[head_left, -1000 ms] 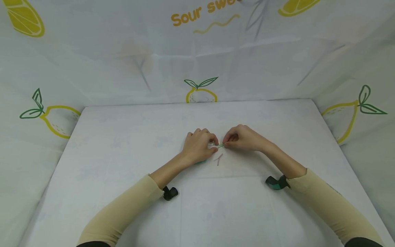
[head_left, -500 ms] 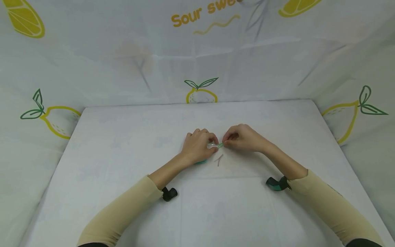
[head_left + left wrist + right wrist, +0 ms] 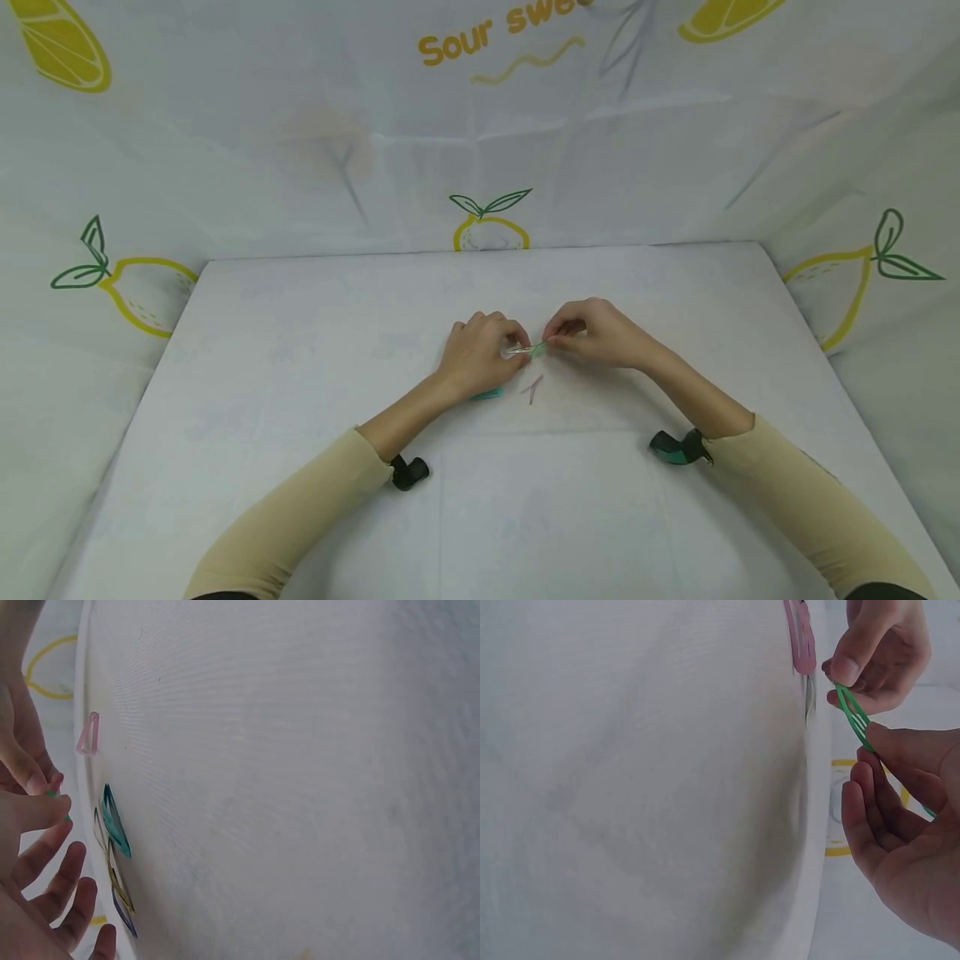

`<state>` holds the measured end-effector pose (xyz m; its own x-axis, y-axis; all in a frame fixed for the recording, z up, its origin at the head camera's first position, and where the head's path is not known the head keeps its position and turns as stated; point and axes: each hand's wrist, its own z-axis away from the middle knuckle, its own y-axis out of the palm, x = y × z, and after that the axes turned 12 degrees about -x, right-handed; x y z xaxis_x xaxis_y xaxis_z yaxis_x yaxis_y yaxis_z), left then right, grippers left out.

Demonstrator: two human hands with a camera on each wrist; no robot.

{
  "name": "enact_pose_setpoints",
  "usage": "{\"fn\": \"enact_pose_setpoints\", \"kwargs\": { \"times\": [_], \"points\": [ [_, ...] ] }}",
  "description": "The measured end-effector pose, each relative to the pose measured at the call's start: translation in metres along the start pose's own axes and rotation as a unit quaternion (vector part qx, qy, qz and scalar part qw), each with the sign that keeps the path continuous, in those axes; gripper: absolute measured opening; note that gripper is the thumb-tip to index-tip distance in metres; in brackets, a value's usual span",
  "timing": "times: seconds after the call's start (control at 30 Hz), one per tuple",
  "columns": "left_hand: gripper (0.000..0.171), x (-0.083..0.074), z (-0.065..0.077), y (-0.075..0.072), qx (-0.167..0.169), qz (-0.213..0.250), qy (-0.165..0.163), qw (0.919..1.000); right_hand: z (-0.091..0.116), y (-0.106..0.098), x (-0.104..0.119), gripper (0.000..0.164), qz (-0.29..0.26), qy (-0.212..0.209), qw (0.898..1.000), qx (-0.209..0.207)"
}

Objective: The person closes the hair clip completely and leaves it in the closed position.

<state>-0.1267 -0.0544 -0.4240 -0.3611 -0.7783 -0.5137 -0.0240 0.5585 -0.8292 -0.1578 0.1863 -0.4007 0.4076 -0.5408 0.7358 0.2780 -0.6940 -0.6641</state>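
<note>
A green snap hair clip [image 3: 853,716] is pinched at one end by my left hand [image 3: 474,357] and at the other by my right hand [image 3: 596,333]. Seen from the right wrist, the clip is long and slim with slots along it, and my right thumb and forefinger grip its near end. The other fingers of my left hand [image 3: 56,900] spread loosely in the left wrist view. Just below the hands, a pink hair clip [image 3: 532,388] lies on the table with its two parts spread. Beside my left hand lies a teal hair clip [image 3: 114,821], partly covered in the head view.
A yellow hair clip [image 3: 120,883] and a purple hair clip [image 3: 123,911] lie near the teal one, mostly hidden under the left hand in the head view. White cloth covers the table [image 3: 555,517]. A lemon-printed curtain [image 3: 300,167] hangs behind and at both sides.
My right hand has lifted very slightly, and the end of the green clip that it pinches now tilts up. My left hand has barely moved.
</note>
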Motion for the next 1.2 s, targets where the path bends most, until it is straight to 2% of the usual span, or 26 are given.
{"fn": "enact_pose_setpoints", "kwargs": {
  "times": [0.23,0.43,0.63,0.9,1.2],
  "points": [
    [0.008,0.002,0.002,-0.001,-0.031,0.041,0.005,0.9987,0.0,-0.001,0.001,0.006,-0.014,-0.005,1.0,-0.012],
    [0.008,0.005,0.004,-0.002,-0.049,0.048,0.021,0.9974,-0.001,0.0,0.002,0.009,-0.041,0.012,0.999,-0.004],
    [0.005,0.006,0.008,-0.003,-0.039,0.055,0.03,0.9973,-0.003,0.0,0.003,0.012,-0.08,0.046,0.995,0.026],
    [0.004,0.003,0.011,-0.008,-0.021,0.053,0.037,0.9977,-0.002,0.0,0.0,0.012,-0.106,0.054,0.992,0.042],
    [0.004,0.002,0.014,-0.008,-0.019,0.053,0.036,0.9978,-0.002,0.001,-0.004,0.013,-0.114,0.061,0.99,0.049]
  ]
}}
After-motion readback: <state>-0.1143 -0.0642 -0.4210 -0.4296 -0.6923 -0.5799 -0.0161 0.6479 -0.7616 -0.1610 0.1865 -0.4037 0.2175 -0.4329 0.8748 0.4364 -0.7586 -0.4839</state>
